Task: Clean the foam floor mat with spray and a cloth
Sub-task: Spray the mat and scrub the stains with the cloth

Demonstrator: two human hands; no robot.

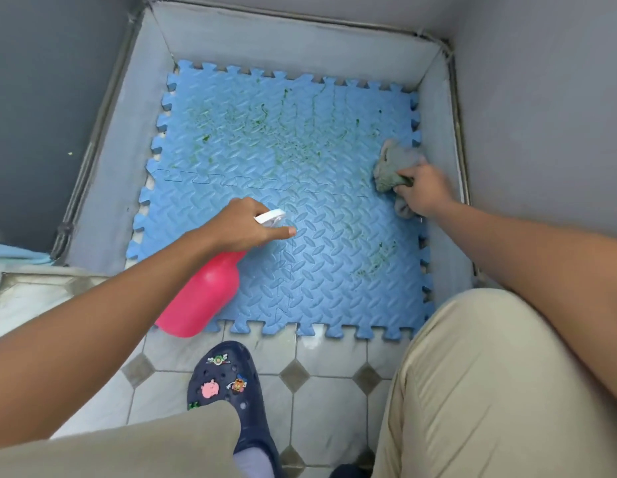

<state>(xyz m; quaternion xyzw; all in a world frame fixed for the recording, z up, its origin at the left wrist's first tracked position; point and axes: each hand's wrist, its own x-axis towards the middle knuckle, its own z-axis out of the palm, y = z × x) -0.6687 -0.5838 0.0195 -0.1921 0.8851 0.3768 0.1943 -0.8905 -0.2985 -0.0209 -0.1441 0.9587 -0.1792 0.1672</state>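
My left hand (243, 224) has its grip wrapped around the neck of the pink spray bottle (203, 298), forefinger stretched out along the white nozzle (270, 215), which points over the middle of the mat. My right hand (424, 191) is closed on a bunched grey-green cloth (391, 167), pressing it down on the mat's right edge, close to the grey padded wall (438, 236) there.

The blue foam floor mat (251, 270) lies flat in front of me, inside the low grey padded walls, its near edge meeting the tiled floor (334, 374) by my dark clog (227, 384). It is made of interlocking pieces with toothed borders and a raised diamond-plate pattern.

I judge the job to be in its early part. Green smears and streaks cover much of the far half, thickest toward the middle and running in thin lines toward the far edge. A smaller patch of green sits in the near right part, between my right hand and my knee. The near left part, under the bottle, looks clean blue. I cannot tell whether the surface is wet with spray. The cloth already shows a greenish tinge, so some dirt seems to have come off onto it. Left to do, as I see it: spray and wipe the far half, then the near right patch.
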